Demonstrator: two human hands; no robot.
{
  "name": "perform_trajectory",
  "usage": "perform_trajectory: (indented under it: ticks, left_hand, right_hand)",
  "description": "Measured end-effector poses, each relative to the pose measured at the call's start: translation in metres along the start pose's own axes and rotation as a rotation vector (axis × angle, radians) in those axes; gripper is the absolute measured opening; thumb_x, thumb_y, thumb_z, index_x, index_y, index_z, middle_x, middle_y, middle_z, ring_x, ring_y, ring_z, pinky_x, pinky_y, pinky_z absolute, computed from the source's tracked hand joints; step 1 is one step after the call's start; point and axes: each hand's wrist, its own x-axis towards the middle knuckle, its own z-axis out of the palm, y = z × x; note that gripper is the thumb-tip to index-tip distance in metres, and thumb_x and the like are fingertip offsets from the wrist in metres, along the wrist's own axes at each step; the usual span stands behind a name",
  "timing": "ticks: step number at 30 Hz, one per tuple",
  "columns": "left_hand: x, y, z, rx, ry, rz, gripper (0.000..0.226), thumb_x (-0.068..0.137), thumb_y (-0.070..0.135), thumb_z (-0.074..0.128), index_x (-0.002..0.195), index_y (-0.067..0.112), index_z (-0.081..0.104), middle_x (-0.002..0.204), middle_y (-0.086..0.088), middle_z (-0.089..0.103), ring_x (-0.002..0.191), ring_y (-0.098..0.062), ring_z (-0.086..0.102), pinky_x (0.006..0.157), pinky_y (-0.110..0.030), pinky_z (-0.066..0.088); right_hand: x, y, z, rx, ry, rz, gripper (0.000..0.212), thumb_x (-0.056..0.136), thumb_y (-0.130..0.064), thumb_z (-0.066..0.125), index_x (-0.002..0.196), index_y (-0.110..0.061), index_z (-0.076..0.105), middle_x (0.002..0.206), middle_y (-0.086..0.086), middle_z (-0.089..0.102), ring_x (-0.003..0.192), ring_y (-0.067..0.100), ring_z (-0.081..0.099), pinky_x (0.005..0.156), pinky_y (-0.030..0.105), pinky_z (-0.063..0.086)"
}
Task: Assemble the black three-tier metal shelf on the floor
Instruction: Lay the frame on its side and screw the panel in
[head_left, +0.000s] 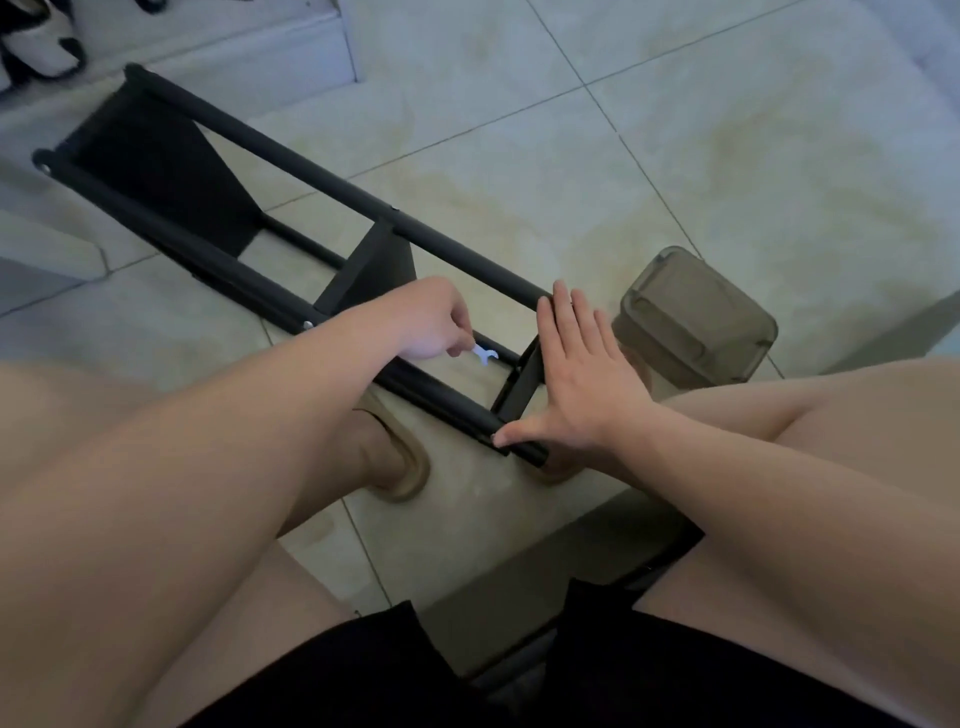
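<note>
Shelf (322, 177) under R hand (576, 379), L hand (431, 322) pinching wrench (485, 355)

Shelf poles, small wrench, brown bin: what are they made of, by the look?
Shelf poles: likely metal tube, matte black coating, soft dull sheen. Small wrench: thin, flat, bright silvery, probably stamped plated steel. Brown bin: translucent smoky plastic; its inner shape shows through the walls.

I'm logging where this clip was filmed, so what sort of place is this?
Probably a home, perhaps near an entrance: a pale tiled floor, shoes left beside a raised step, and a soft slipper on the person's foot.
</note>
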Motion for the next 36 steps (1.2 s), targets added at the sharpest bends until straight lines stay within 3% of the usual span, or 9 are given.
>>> perform_trajectory:
  ticks: [4, 13, 18, 36]
  left_hand:
    - [0.022, 0.002, -0.003, -0.046, -0.114, 0.013, 0.010, 0.087, 0.027, 0.072, 0.084, 0.021, 0.079, 0.074, 0.012, 0.071, 0.075, -0.008, 0.060, 0.061, -0.024, 0.040]
    - [0.053, 0.018, 0.021, -0.337, -0.431, -0.050, 0.008, 0.086, 0.016, 0.073, 0.091, 0.012, 0.078, 0.082, 0.000, 0.073, 0.077, -0.012, 0.066, 0.070, -0.024, 0.054]
    - [0.059, 0.018, 0.026, -0.557, -0.587, -0.132, 0.005, 0.092, 0.008, 0.065, 0.090, 0.007, 0.070, 0.082, -0.006, 0.073, 0.077, -0.016, 0.070, 0.071, -0.028, 0.052]
    - [0.055, 0.015, 0.014, -0.412, -0.429, -0.097, 0.010, 0.093, 0.018, 0.068, 0.101, 0.011, 0.070, 0.089, -0.003, 0.079, 0.071, -0.008, 0.070, 0.068, -0.025, 0.048]
  right_hand:
    - [0.004, 0.005, -0.001, 0.034, -0.006, -0.007, 0.158, 0.047, -0.109, 0.022, 0.155, -0.004, -0.024, 0.162, 0.018, -0.034, 0.151, 0.035, -0.029, 0.124, 0.049, -0.014]
    - [-0.001, 0.003, 0.000, 0.090, 0.017, 0.057, 0.160, 0.048, -0.108, 0.027, 0.155, 0.000, -0.022, 0.160, 0.020, -0.035, 0.150, 0.034, -0.030, 0.125, 0.048, -0.013]
    - [-0.001, 0.003, -0.001, 0.099, 0.013, 0.054, 0.159, 0.049, -0.108, 0.026, 0.155, 0.001, -0.022, 0.161, 0.021, -0.034, 0.150, 0.035, -0.030, 0.124, 0.048, -0.014]
    - [-0.001, -0.004, -0.010, 0.119, -0.017, 0.077, 0.162, 0.048, -0.104, 0.040, 0.156, 0.001, -0.019, 0.162, 0.020, -0.032, 0.151, 0.034, -0.028, 0.124, 0.047, -0.015]
